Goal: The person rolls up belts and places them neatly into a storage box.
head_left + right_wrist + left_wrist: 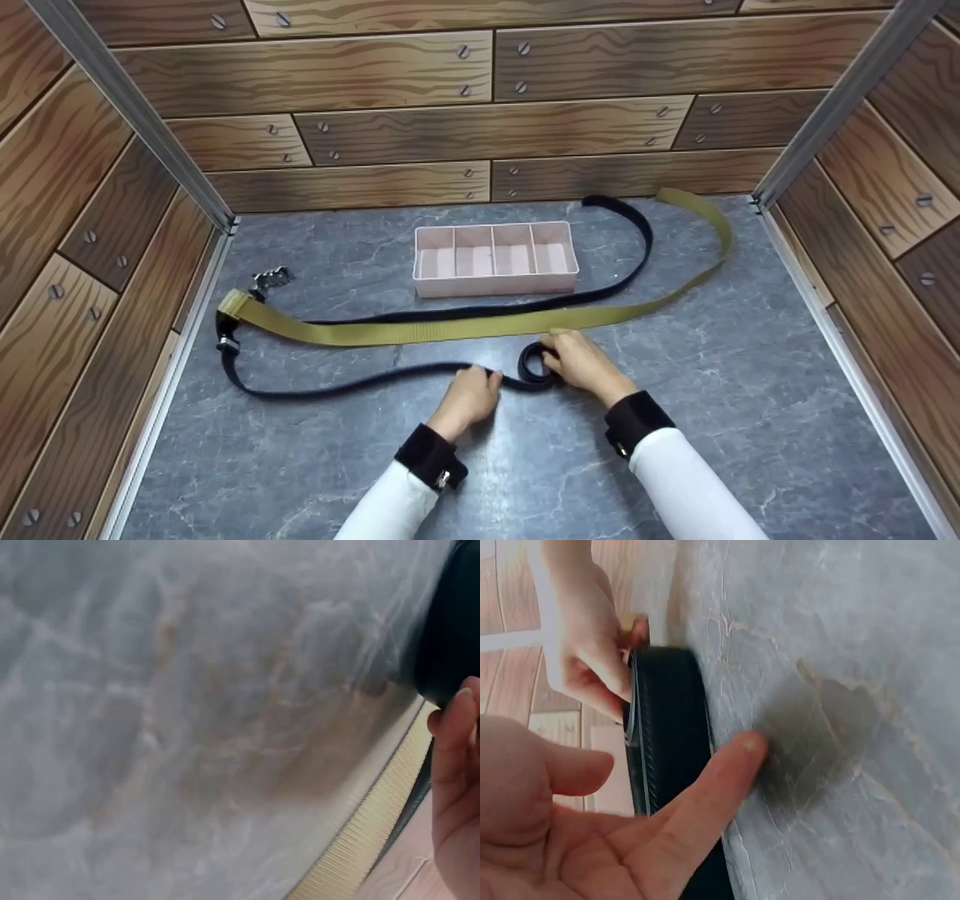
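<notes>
My right hand (589, 364) pinches the outer side of a small coil in a black belt (352, 388), which stands on its edge. The belt runs left from the coil to a metal buckle (228, 344). Along it, my left hand (469, 395) touches the strap near the coil. In the left wrist view, the index finger (724, 776) reaches straight across the belt's stitched face, the thumb held apart. The right wrist view catches only the fingertips (457, 720) at the coil's dark side; the rest of that hand is cut off.
An olive webbing belt (450, 330) lies stretched out behind my hands, its right end curving back. Beyond it runs another black strap (517, 307). A pink four-part tray (495, 285) stands at the back middle; a shiny metal piece (271, 277) lies left. Wood-patterned walls enclose three sides.
</notes>
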Available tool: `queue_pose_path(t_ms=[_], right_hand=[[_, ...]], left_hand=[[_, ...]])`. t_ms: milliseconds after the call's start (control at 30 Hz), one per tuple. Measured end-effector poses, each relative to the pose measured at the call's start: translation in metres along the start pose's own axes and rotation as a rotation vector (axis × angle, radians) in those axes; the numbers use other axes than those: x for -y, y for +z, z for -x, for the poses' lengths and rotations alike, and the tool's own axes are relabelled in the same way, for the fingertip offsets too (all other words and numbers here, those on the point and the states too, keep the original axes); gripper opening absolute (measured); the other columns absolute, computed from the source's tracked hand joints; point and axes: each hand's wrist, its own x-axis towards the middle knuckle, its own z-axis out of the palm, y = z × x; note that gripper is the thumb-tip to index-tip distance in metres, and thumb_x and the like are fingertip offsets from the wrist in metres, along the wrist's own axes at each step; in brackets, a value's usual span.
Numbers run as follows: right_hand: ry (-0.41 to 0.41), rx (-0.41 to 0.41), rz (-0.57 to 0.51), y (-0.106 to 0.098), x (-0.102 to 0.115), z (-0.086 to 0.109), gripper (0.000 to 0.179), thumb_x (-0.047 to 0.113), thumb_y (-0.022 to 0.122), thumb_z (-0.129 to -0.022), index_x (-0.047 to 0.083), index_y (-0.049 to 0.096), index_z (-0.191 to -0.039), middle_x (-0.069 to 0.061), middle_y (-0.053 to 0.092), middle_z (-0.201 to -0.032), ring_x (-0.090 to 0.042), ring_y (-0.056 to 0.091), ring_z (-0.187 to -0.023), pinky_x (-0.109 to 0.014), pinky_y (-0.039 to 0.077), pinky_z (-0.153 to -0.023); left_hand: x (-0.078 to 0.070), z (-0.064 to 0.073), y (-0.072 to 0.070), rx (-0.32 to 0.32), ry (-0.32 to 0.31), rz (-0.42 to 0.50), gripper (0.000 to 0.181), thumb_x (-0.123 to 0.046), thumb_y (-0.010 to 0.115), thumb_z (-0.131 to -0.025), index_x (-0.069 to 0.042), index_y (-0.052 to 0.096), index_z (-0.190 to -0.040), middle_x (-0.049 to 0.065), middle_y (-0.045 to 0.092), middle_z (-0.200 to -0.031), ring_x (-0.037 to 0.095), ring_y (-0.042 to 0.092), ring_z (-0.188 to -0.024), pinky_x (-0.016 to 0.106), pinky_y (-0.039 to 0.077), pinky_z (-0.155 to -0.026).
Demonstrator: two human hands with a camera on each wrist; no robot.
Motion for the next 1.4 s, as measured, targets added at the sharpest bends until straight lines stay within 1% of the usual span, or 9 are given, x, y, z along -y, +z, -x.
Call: queue_pose_path(t_ms=[133,300,433,567,767,900,1000,1200,1400], right_hand=[[-0.051,0.066,0.035,-0.001,0.004,-0.002,0.031,0.012,0.060,-0.086,0.001,0.061,-0.114,-0.020,0.055,-0.116,-0.035,0.053,-0.105,-0.046,0.040,-0.090],[-0.111,0.106,0.095,0.001,0.013,-0.005,0.029,0.015,0.057,-0.088,0.007,0.061,-0.116,-0.013,0.055,-0.116,-0.030,0.056,-0.099,-0.044,0.044,-0.084],[-0.150,0.085,0.135,0.005,0.020,-0.007,0.026,0.014,0.058,-0.088,0.015,0.064,-0.113,-0.001,0.055,-0.102,-0.022,0.057,-0.086,-0.039,0.046,-0.075],[-0.197,0.007,0.100,0.012,0.023,-0.008,0.025,0.013,0.060,-0.087,0.015,0.066,-0.111,0.004,0.051,-0.089,-0.016,0.054,-0.075,-0.033,0.045,-0.065],[-0.042,-0.036,-0.092,0.016,0.027,-0.002,0.031,0.018,0.064,-0.084,0.007,0.064,-0.113,-0.006,0.059,-0.097,-0.024,0.056,-0.088,-0.038,0.046,-0.076],[0.100,-0.019,-0.127,0.013,0.031,0.005,0.029,0.017,0.066,-0.080,0.004,0.066,-0.106,-0.014,0.060,-0.099,-0.033,0.056,-0.093,-0.045,0.044,-0.080],[0.119,0.018,-0.077,0.011,0.031,0.007,0.026,0.015,0.065,-0.080,0.004,0.067,-0.103,-0.012,0.061,-0.094,-0.030,0.057,-0.090,-0.043,0.046,-0.079],[-0.021,0.067,0.008,0.008,0.028,0.007,0.022,0.013,0.065,-0.082,0.005,0.067,-0.102,-0.006,0.058,-0.090,-0.024,0.057,-0.084,-0.039,0.047,-0.075],[-0.180,0.132,-0.035,0.009,0.030,0.004,0.021,0.011,0.062,-0.085,0.009,0.066,-0.104,0.001,0.051,-0.085,-0.013,0.052,-0.075,-0.031,0.047,-0.067]], left_hand=[[0.002,-0.014,0.001,-0.009,0.029,0.109,0.038,-0.029,0.051,-0.092,-0.003,0.063,-0.067,0.008,0.059,-0.063,0.018,0.056,-0.058,0.032,0.046,-0.057],[0.000,-0.025,0.003,0.054,0.033,0.212,0.038,-0.032,0.055,-0.089,-0.001,0.065,-0.070,0.005,0.059,-0.056,0.015,0.053,-0.047,0.028,0.043,-0.048],[-0.004,-0.032,0.005,0.018,0.029,0.146,0.031,-0.033,0.063,-0.082,-0.006,0.060,-0.066,0.002,0.056,-0.057,0.014,0.052,-0.048,0.026,0.043,-0.046],[-0.005,-0.036,0.009,-0.101,0.058,0.016,0.026,-0.026,0.070,-0.075,-0.007,0.058,-0.063,0.003,0.056,-0.059,0.015,0.052,-0.051,0.027,0.042,-0.047],[-0.007,-0.034,0.015,-0.255,0.100,-0.083,0.016,-0.014,0.070,-0.068,-0.006,0.058,-0.061,0.010,0.061,-0.064,0.021,0.060,-0.060,0.031,0.045,-0.048],[-0.008,-0.033,0.018,-0.272,0.092,-0.050,0.020,-0.017,0.071,-0.068,-0.007,0.056,-0.060,0.011,0.061,-0.064,0.024,0.061,-0.060,0.032,0.046,-0.047],[-0.005,-0.031,0.018,-0.245,0.049,0.005,0.025,-0.023,0.074,-0.070,-0.008,0.057,-0.059,0.007,0.059,-0.062,0.019,0.059,-0.056,0.029,0.045,-0.047],[-0.001,-0.027,0.015,-0.189,-0.032,0.127,0.031,-0.031,0.077,-0.070,-0.009,0.059,-0.058,-0.001,0.053,-0.045,0.013,0.052,-0.037,0.025,0.043,-0.040],[0.001,-0.024,0.015,-0.193,0.047,-0.051,0.030,-0.029,0.077,-0.067,-0.008,0.056,-0.062,0.001,0.053,-0.056,0.014,0.051,-0.049,0.026,0.041,-0.044]])
